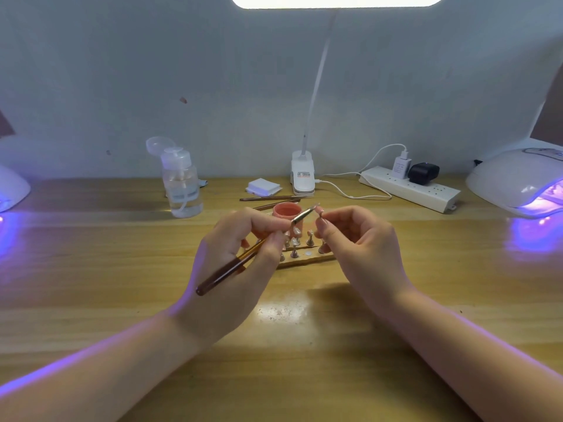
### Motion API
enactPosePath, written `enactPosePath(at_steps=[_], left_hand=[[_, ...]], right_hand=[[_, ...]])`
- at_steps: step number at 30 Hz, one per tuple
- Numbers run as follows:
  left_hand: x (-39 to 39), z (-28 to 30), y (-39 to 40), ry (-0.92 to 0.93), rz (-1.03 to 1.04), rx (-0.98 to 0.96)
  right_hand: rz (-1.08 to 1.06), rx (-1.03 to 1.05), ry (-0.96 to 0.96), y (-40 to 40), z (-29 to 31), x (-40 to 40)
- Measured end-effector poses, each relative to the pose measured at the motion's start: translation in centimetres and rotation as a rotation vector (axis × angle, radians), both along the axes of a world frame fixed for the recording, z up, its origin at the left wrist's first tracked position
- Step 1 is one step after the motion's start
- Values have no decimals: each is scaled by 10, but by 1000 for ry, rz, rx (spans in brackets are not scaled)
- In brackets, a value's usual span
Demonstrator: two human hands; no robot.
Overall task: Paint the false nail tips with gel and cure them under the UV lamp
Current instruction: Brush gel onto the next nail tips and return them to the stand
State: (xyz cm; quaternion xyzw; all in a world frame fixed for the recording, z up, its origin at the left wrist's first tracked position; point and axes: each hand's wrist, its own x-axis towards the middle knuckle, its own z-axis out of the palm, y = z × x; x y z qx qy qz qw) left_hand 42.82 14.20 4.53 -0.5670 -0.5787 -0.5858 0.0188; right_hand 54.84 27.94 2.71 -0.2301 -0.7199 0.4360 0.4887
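The left hand (240,245) pinches a gel brush (253,248) with curled fingers; its bristle end touches the nail tip (319,210). The right hand (359,239) pinches this small nail tip on its stand, fingers curled, above the table (122,269). Just behind the hands stand a holder with more tips (300,243) and a pink gel jar (286,211). A lit UV lamp (518,181) is at far right.

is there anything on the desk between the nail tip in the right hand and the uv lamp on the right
Nothing visible. The desk is bare between the nail tip held by the right hand and the UV lamp; the power strip lies farther back.
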Motion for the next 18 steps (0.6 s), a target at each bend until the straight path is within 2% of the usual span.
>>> enactPosePath(at_steps=[18], left_hand=[[-2, -2, 1, 10, 21, 1]], right_hand=[[14, 8, -16, -2, 1, 1]])
